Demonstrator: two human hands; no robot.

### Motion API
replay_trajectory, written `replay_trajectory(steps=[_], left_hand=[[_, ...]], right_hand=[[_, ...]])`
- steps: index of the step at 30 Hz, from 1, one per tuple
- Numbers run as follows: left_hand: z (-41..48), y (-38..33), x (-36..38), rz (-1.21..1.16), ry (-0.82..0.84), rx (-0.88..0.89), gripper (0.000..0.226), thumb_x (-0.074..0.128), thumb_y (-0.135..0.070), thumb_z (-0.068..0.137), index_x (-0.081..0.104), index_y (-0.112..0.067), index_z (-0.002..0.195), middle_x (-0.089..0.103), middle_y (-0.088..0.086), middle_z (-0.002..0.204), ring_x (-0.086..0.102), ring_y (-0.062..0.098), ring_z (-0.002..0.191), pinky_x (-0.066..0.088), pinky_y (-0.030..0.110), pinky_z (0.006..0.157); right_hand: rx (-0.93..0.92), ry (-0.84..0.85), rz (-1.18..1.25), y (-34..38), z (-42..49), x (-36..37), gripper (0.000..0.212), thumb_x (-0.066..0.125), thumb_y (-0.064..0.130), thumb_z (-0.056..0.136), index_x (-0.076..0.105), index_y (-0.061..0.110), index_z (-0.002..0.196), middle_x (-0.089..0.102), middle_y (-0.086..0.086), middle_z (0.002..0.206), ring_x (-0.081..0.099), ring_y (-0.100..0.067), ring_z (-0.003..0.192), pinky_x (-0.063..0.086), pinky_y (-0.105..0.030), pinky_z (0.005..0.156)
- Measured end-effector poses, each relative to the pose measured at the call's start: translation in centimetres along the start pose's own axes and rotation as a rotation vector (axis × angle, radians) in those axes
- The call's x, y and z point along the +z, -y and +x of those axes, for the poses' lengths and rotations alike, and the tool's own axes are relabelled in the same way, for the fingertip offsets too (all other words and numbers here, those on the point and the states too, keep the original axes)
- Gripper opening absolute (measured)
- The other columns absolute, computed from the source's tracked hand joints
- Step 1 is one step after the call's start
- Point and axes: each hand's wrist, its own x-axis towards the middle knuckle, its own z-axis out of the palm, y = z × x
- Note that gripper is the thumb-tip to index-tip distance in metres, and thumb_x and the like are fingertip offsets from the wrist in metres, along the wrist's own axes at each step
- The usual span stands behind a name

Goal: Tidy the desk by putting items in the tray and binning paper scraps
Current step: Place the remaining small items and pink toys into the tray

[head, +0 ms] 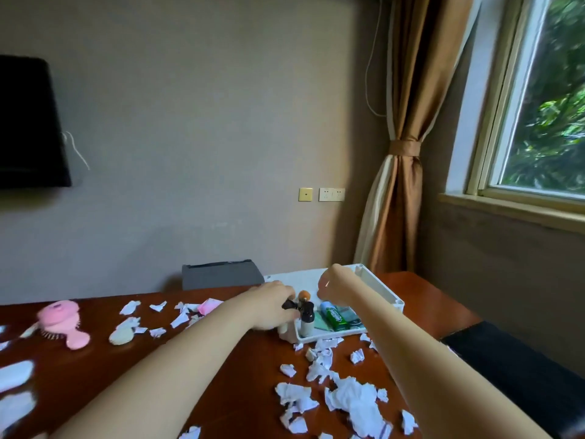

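We are partway: the white tray [381,288] at the far side of the desk [247,391] holds a green tube [332,316] and a small bottle [306,323]. Our left hand [272,307] grips a small dark item [288,304] at its near corner. Our right hand [335,285] hovers above, fingers bent; whether empty we cannot tell. Paper scraps [351,403] and a pink hairbrush [68,324] await.

The bench [221,359] was a glossy reddish brown, strewn with white paper scraps [357,403]. At right of centre, the tray [380,289] was white and held a green tube [332,316] and a pale bottle [306,321] with a black top. At lower left lay a pink hairbrush [68,324]. The bin [221,275] was grey. At upper right, the curtain [408,122] was brown with a cream stripe. At upper left, the screen [28,122] was black.
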Motion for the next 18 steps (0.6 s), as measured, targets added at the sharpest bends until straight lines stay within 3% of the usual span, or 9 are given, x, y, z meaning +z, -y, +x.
replay_trajectory(steps=[5, 8, 10, 13, 18], left_hand=[[-6.5, 2.9, -0.1, -0.035, -0.038, -0.066, 0.044, 0.048, -0.040, 0.095, 0.048, -0.020, 0.134, 0.046, 0.005, 0.134, 0.045, 0.023, 0.125, 0.039, 0.035, 0.103], [-9.8, 4.8, 0.4, -0.076, -0.052, -0.119, 0.046, 0.047, -0.039, 0.095, 0.046, -0.018, 0.136, 0.043, 0.004, 0.140, 0.045, 0.021, 0.125, 0.039, 0.032, 0.099], [-11.6, 6.0, 1.1, -0.113, -0.060, -0.162, 0.044, 0.047, -0.038, 0.096, 0.047, -0.016, 0.134, 0.044, 0.005, 0.138, 0.048, 0.020, 0.120, 0.040, 0.029, 0.093], [-13.8, 8.1, 2.4, -0.204, -0.080, -0.237, 0.046, 0.046, -0.039, 0.096, 0.045, -0.016, 0.136, 0.039, 0.003, 0.142, 0.044, 0.019, 0.125, 0.036, 0.028, 0.098], [-15.9, 12.4, 4.8, -0.304, -0.072, -0.363, 0.052, 0.045, -0.037, 0.097, 0.035, -0.014, 0.143, 0.028, 0.004, 0.151, 0.034, 0.021, 0.137, 0.031, 0.034, 0.111]], right_hand=[[-0.070, 0.069, -0.009, 4.6, -3.9, 1.3, 0.030, 0.054, 0.020, 0.089, 0.066, 0.004, 0.112, 0.066, -0.014, 0.114, 0.060, -0.027, 0.095, 0.045, -0.029, 0.068], [-0.108, 0.079, -0.042, 7.2, -6.1, 3.0, 0.030, 0.053, 0.017, 0.089, 0.067, 0.006, 0.113, 0.066, -0.012, 0.116, 0.062, -0.027, 0.096, 0.050, -0.029, 0.079], [-0.141, 0.103, -0.052, 8.6, -7.4, 4.2, 0.031, 0.051, 0.016, 0.088, 0.066, 0.005, 0.113, 0.065, -0.014, 0.115, 0.060, -0.027, 0.092, 0.047, -0.030, 0.076], [-0.172, 0.132, -0.107, 10.2, -7.8, 6.9, 0.035, 0.047, 0.013, 0.089, 0.061, 0.002, 0.120, 0.061, -0.017, 0.112, 0.059, -0.033, 0.107, 0.043, -0.030, 0.074], [-0.087, 0.216, -0.149, 12.4, -7.1, 11.3, 0.044, 0.048, 0.019, 0.093, 0.044, 0.010, 0.136, 0.049, -0.012, 0.138, 0.047, -0.030, 0.127, 0.043, -0.037, 0.100]])
